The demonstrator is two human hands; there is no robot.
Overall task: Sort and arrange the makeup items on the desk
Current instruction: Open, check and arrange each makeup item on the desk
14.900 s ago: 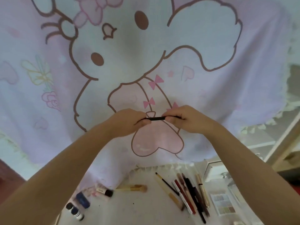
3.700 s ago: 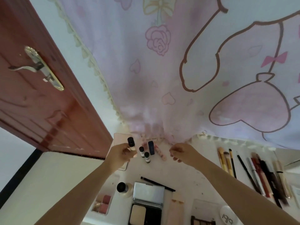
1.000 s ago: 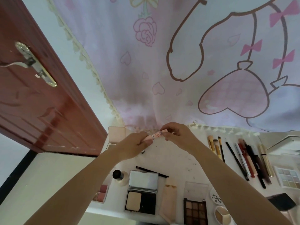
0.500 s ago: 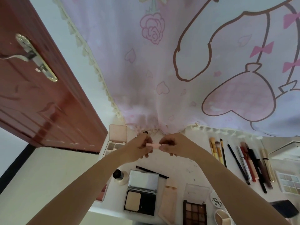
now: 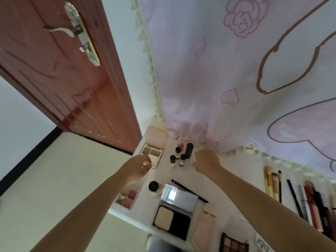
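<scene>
Head view: hovering both hands over the back-left corner of the white desk [image 5: 234, 180]. Left hand [image 5: 137, 167] curling loosely, something small and pink showing at the fingertips, looks pinched but too blurred to name. Right hand [image 5: 206, 161] closing into a loose fist, a pink sliver peeking at its lower edge; cannot tell whether gripping anything. Judging the step as adding to the small-bottle cluster: three small dark-capped vials [image 5: 178, 157] standing upright just beside a dark blue tube [image 5: 189, 150], between the hands. Setting down gently advised, upright vials tipping easily if nudged. Crowding the left: open pale compact [image 5: 154, 146] directly under the left fingers. Lying nearer: round black-capped jar [image 5: 154, 187], blush palette [image 5: 127, 197] overhanging the desk edge, mirrored powder compact [image 5: 175, 206], thin black pencil [image 5: 189, 190]. Sitting well apart to the right: row of brushes [image 5: 272, 182] and pencils already lined up. Draping over the back edge: fringed pink cloth [image 5: 218, 79], likely snagging tall items.
</scene>
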